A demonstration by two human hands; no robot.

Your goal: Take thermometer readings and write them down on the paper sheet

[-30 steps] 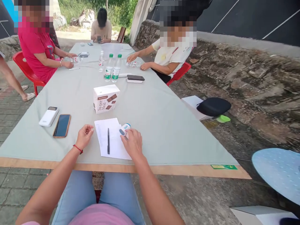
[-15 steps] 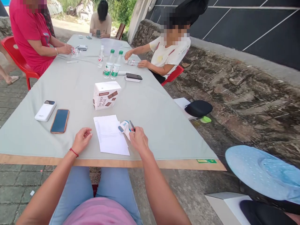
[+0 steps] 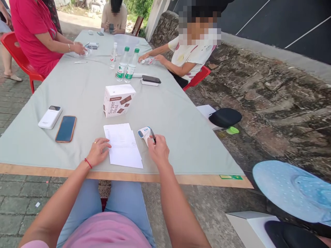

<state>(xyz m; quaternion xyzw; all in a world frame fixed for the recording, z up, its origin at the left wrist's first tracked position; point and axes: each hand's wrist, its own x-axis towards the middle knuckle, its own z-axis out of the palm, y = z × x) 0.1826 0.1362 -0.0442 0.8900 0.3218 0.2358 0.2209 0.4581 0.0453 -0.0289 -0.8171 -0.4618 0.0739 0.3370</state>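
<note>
My right hand [image 3: 159, 151] is closed round the handle of a white and blue infrared thermometer [image 3: 145, 133], just right of the papers. A dark pen [image 3: 153, 135] sticks up from the same hand. My left hand [image 3: 99, 151], a red cord on its wrist, rests on the table with loosely bent fingers apart, the fingertips at the left edge of the papers [image 3: 122, 151]. Those are white sheets with faint print, stacked slightly askew. Behind them stands a white and brown "Super Meal" box [image 3: 119, 100].
A phone [image 3: 66, 129] and a white power bank [image 3: 50, 117] lie at the left on the cloth-covered table [image 3: 193, 155]. Green-capped water bottles [image 3: 126, 65] stand beyond the box. Other people sit along the table. A blue hat [image 3: 289, 191] is low at the right.
My right hand has moved the thermometer rightward off the papers, with the pen still in hand. My left hand has shifted right, from beside the papers to their left edge.
</note>
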